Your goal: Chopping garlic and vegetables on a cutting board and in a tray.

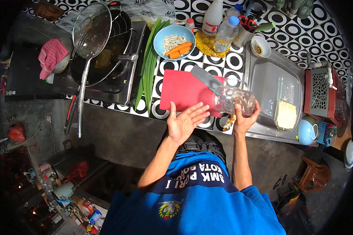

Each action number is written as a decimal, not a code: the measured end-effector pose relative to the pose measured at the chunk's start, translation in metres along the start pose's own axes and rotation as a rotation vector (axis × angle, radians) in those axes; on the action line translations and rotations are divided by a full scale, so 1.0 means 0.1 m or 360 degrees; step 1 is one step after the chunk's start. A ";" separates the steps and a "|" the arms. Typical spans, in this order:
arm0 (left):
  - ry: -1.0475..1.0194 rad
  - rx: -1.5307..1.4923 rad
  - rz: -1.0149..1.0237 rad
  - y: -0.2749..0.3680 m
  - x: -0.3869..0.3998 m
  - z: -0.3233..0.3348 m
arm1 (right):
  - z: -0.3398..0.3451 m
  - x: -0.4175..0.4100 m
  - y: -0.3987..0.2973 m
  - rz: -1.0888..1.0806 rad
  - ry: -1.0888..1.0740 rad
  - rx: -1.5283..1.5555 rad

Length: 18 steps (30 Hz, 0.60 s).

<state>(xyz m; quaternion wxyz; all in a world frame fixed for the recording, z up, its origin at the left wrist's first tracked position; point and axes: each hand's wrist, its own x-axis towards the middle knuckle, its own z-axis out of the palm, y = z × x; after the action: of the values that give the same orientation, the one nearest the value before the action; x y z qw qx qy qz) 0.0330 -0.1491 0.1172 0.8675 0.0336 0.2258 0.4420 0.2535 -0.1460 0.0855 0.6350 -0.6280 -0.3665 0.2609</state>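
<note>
My right hand (247, 117) grips a clear, ridged jar or mug (232, 100) tilted on its side above the counter's front edge. My left hand (185, 122) is empty, palm up with fingers spread, just in front of the red cutting board (179, 88). Across that board lies a grey-bladed knife (204, 77); its handle shows only partly through the clear vessel. Vegetable scraps (229, 122), some orange, lie on the tiles close to my right hand. Behind the board, a blue bowl (158, 44) holds carrots (179, 50) and pale strips (173, 42).
Long green leaves (148, 70) lie beside a gas stove (122, 94) bearing a wok of oil (103, 61) and a long-handled strainer (92, 29). Bottles (226, 32) stand at the back. On the right, a steel sink (261, 85) holds a clear container of pale shreds (286, 114).
</note>
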 end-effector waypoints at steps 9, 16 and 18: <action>0.0264 0.0442 0.0031 -0.16 0.08 0.18 | 0.04 -0.25 -0.07 -0.0106 -0.0396 -0.0119; -0.0052 0.0832 0.0042 -0.14 -0.08 0.10 | -0.16 0.10 -0.12 0.0979 0.0169 0.0847; 0.0229 0.1081 0.0149 -0.17 -0.07 0.01 | -0.17 0.06 -0.21 0.1053 0.0028 0.0872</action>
<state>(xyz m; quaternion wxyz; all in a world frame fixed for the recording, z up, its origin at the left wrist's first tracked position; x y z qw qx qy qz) 0.0426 -0.1641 0.1163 0.7673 0.2994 0.4189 0.3821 0.2682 -0.1533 0.1079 0.6635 -0.5221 -0.0572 0.5328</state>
